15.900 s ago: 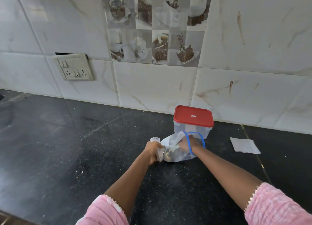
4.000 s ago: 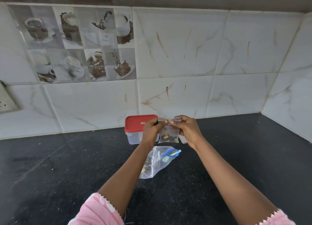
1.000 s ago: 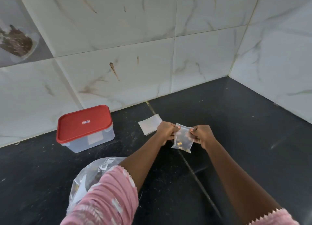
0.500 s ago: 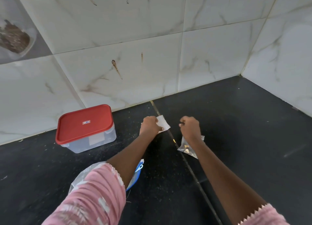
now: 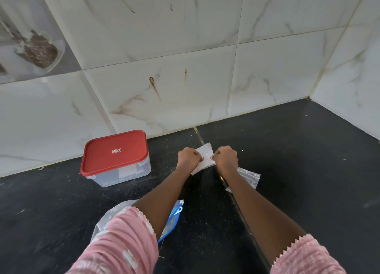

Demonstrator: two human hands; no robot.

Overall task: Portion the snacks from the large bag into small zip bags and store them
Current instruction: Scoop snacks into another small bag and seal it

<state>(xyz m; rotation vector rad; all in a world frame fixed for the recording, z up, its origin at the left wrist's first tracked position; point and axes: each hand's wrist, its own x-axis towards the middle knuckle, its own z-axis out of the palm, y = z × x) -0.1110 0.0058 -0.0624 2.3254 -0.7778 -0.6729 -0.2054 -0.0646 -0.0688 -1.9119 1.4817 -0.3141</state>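
Closest in, half hidden under the left sleeve (image 5: 123, 243) and forearm: the large bag (image 5: 115, 218), slumped on the black counter (image 5: 308, 181), blue zip edge (image 5: 174, 216) poking out to the right. Held by neither hand. Cannot tell how full.

A little farther, under the right forearm: one small zip bag (image 5: 247, 178), lying flat on the counter, free of both hands. Looks like a finished portion set aside, though mostly covered by the arm, so cannot confirm the seal or the contents.

Farther on, left hand (image 5: 188, 158) and right hand (image 5: 226, 157), both curled tight with knuckles up, thumbs and fingertips pinching an empty small zip bag (image 5: 203, 157) from either side. Bag held between the two grips, low over the counter seam, far corner showing past the knuckles, near corner poking out below the left hand. Seems to be getting pulled open or peeled from a stack; cannot tell whether one sheet or several.

Beyond and to the left: clear container (image 5: 123, 175) with red lid (image 5: 115, 150) pressed on, close against the tiled wall (image 5: 185, 88), well apart from both hands.

Judging progress: probably one portion bagged, a next one only starting. Left to do: open this bag, fill from the large bag, seal, then lift the lid and store the lot
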